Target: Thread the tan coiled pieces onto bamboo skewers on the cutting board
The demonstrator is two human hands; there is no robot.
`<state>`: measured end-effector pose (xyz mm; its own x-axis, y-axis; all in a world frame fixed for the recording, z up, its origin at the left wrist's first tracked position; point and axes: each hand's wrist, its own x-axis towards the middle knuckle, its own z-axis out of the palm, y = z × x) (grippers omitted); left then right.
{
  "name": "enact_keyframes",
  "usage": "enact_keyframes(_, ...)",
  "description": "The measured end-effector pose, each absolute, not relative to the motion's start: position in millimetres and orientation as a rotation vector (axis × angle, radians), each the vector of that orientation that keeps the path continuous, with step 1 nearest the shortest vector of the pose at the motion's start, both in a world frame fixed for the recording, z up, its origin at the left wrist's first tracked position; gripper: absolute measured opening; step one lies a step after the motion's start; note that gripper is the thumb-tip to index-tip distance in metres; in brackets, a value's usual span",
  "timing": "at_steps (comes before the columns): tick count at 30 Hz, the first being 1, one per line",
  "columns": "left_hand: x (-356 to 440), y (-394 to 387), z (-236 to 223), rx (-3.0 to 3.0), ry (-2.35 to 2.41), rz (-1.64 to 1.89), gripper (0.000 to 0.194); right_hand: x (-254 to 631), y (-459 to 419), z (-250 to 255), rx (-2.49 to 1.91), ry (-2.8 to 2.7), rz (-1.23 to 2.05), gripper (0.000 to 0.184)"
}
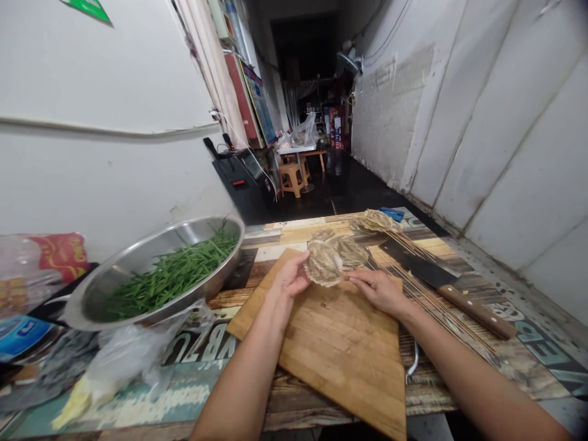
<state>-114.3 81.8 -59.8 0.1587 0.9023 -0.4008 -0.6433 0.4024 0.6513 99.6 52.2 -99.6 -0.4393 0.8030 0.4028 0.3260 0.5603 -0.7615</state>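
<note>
My left hand (pixel 290 277) pinches the left edge of a folded, ruffled beige food piece (pixel 323 264) held over the wooden cutting board (pixel 335 343). My right hand (pixel 377 288) has its fingers closed at the right side of that piece, gripping a thin skewer that runs away to the right. More of the same ruffled pieces (pixel 350 250) sit behind it on the board, threaded on skewers.
A steel bowl (pixel 114 269) of green stems stands at the left. A cleaver (pixel 448 286) with a wooden handle and several bamboo skewers (pixel 413 257) lie right of the board. Another ruffled piece (pixel 374 220) lies at the table's far edge. Plastic bags (pixel 124 355) clutter the near left.
</note>
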Motion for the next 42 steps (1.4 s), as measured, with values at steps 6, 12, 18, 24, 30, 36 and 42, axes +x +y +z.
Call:
enact_keyframes(6,-111.6,81.6,-60.2,0.437,0.914,1.171,0.015,92.6,45.5,-93.7,-1.089,-1.670,1.491,0.045)
enact_keyframes(12,-114.5,83.7,-67.7,0.476,0.899,1.186,0.012,87.8,41.6,-104.4,-1.067,-2.022,0.553,0.029)
enact_keyframes(18,-109.9,83.2,-64.1,0.396,0.811,1.171,0.013,76.9,37.6,-90.0,-1.015,-1.635,1.274,0.035)
enact_keyframes(24,-93.9,71.9,-56.2,0.510,0.649,1.320,0.030,60.8,37.0,-87.5,-0.997,-1.387,1.386,0.037)
enact_keyframes(30,-86.0,75.4,-67.1,0.532,0.790,1.461,0.023,58.8,39.5,-99.6,-1.024,-1.515,1.160,0.032)
enact_keyframes(36,-88.7,76.0,-67.4,0.475,0.830,1.389,0.023,61.1,38.5,-98.3,-0.942,-1.592,1.093,0.030)
enact_keyframes(42,-86.5,71.3,-69.5,0.476,0.842,1.304,0.020,68.7,34.6,-86.1,-0.895,-1.190,1.870,0.036)
